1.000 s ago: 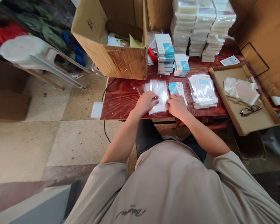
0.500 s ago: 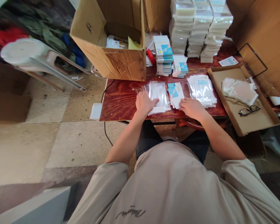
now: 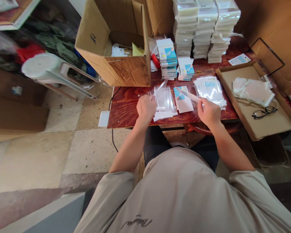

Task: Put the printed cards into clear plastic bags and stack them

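Note:
My left hand (image 3: 146, 106) is closed on the edge of a clear plastic bag (image 3: 162, 88), lifted above a pile of clear bags (image 3: 167, 102) on the table. Between thumb and fingers, my right hand (image 3: 209, 111) pinches a printed card (image 3: 191, 95), tilted and seen nearly edge-on. Below that card lies a small pile of blue-and-white cards (image 3: 185, 104). To the right of it, beyond my right hand, is a heap of cards in clear bags (image 3: 208, 90). The two hands are apart, one on each side of the card pile.
An open cardboard box (image 3: 126, 69) stands at the back left. Behind the piles rise stacked cards (image 3: 168, 61) and tall stacks of packed bags (image 3: 203, 35). A shallow cardboard tray (image 3: 259, 129) on the right holds glasses (image 3: 264, 112) and bags. A white stool (image 3: 42, 66) stands left.
My right hand has lifted a card off the small pile and moved right and up. My left hand has picked up a bag's edge from the bag pile. The view has shifted slightly.

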